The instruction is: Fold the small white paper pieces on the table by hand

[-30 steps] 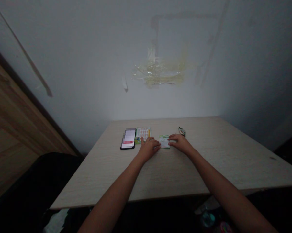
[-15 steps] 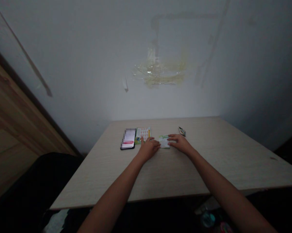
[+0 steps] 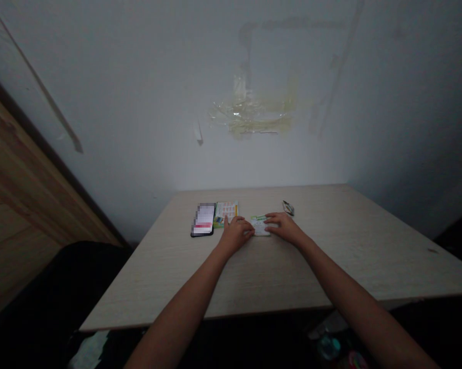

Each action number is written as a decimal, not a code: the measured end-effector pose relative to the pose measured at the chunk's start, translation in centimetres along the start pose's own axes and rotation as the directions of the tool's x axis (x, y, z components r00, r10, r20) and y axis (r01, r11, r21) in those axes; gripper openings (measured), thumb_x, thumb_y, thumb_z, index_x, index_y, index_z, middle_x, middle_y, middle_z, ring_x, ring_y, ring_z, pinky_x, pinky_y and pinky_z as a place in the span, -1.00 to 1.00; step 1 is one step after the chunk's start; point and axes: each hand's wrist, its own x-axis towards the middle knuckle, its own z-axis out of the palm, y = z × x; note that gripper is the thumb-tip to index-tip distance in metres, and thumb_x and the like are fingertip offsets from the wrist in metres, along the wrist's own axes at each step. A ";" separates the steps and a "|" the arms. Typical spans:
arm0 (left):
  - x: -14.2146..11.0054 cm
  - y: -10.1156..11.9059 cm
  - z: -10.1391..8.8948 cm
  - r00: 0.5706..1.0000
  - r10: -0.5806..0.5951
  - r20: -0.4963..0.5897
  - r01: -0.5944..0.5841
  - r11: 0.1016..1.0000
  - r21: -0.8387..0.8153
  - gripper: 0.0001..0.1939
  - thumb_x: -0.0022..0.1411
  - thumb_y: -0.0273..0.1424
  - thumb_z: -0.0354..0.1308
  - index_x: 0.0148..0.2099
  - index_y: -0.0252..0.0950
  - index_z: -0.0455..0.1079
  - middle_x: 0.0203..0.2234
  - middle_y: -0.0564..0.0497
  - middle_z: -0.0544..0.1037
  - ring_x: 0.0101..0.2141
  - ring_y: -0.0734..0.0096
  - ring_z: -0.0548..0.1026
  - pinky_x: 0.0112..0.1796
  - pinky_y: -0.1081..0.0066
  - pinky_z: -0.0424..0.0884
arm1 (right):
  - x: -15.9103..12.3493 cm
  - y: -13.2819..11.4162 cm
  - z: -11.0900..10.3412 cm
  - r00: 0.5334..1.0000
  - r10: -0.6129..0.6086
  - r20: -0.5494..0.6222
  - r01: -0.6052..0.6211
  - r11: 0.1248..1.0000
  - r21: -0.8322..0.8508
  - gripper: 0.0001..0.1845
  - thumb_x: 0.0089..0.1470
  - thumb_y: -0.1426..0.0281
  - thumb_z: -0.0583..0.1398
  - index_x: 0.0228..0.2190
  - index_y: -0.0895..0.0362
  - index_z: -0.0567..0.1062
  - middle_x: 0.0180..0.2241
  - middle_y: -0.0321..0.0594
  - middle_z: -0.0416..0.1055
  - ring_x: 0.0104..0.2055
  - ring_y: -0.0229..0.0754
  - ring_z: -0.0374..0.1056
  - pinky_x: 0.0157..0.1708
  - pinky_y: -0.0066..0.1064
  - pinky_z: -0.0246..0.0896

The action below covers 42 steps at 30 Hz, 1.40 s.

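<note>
A small green and white card [image 3: 260, 225] lies flat on the light wooden table [image 3: 277, 271]. My left hand [image 3: 236, 233] rests on the table at the card's left edge, fingers curled and touching it. My right hand [image 3: 285, 226] lies on the card's right edge, fingers stretched flat and pressing it down. Neither hand lifts the card.
A black phone [image 3: 204, 220] with a lit screen lies left of my left hand. A printed green and orange sheet [image 3: 227, 212] sits beside it. A small dark wrapper [image 3: 288, 207] lies behind my right hand. The white wall carries old tape [image 3: 250, 115]. A wooden panel [image 3: 19, 200] stands at left.
Both hands have shifted slightly on the card, which has nudged a little; otherwise nothing has moved.
</note>
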 end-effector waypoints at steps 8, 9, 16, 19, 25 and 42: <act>0.1 -0.3 0.0 1.000 -0.011 0.001 0.011 1.000 -0.008 -0.83 0.29 -0.25 0.15 -0.15 -0.03 0.57 -0.08 0.10 0.63 0.15 0.15 0.30 0.21 -0.32 -0.40 | 0.0 -0.4 -0.2 1.000 -0.001 0.016 0.002 0.999 -0.041 -0.74 -0.03 0.31 0.35 -0.22 -0.01 0.65 0.01 -0.14 0.51 0.05 0.02 0.40 0.14 -0.06 0.18; 0.1 -0.3 0.0 1.000 -0.012 0.001 0.012 1.000 -0.010 -0.83 0.30 -0.25 0.14 -0.15 -0.03 0.57 -0.08 0.10 0.63 0.16 0.15 0.30 0.22 -0.32 -0.40 | 0.0 -0.4 -0.2 1.000 -0.001 0.016 0.001 0.999 -0.041 -0.74 -0.03 0.31 0.35 -0.22 -0.01 0.65 0.00 -0.15 0.51 0.05 0.02 0.40 0.14 -0.06 0.18; 0.1 -0.3 -0.2 1.000 -0.018 0.005 0.019 0.999 -0.040 -0.84 0.29 -0.26 0.15 -0.18 -0.03 0.57 -0.09 0.11 0.63 0.17 0.16 0.30 0.22 -0.31 -0.45 | -0.1 -0.7 -0.3 1.000 0.008 0.015 -0.008 0.999 -0.032 -0.74 -0.03 0.31 0.34 -0.22 -0.01 0.65 0.00 -0.14 0.51 0.04 0.01 0.41 0.14 -0.06 0.18; 0.0 -0.2 -0.3 1.000 -0.012 0.000 0.012 0.999 -0.045 -0.84 0.29 -0.28 0.15 -0.18 -0.05 0.57 -0.10 0.11 0.63 0.17 0.15 0.30 0.21 -0.33 -0.43 | -0.1 -0.7 -0.3 1.000 0.005 0.011 -0.005 0.999 -0.036 -0.74 -0.02 0.30 0.34 -0.21 0.00 0.65 0.00 -0.13 0.51 0.05 0.02 0.40 0.14 -0.06 0.18; 0.0 -0.3 -0.4 1.000 -0.001 -0.021 0.001 1.000 -0.009 -0.85 0.29 -0.27 0.16 -0.20 -0.09 0.57 -0.11 0.07 0.63 0.15 0.16 0.32 0.23 -0.29 -0.42 | -0.1 -0.7 -0.3 0.999 0.005 0.032 -0.003 0.998 -0.060 -0.73 0.01 0.28 0.33 -0.19 0.00 0.65 0.03 -0.14 0.49 0.06 0.02 0.39 0.14 -0.08 0.18; 0.0 -0.7 -0.6 0.999 0.008 0.038 -0.008 1.000 0.006 -0.85 0.25 -0.23 0.19 -0.20 -0.04 0.59 -0.08 0.09 0.63 0.18 0.08 0.29 0.22 -0.32 -0.35 | -0.2 0.1 0.7 0.999 0.028 0.020 -0.025 0.990 -0.136 -0.69 0.08 0.22 0.29 -0.10 -0.09 0.60 0.12 -0.21 0.41 0.14 0.03 0.30 0.21 -0.02 0.08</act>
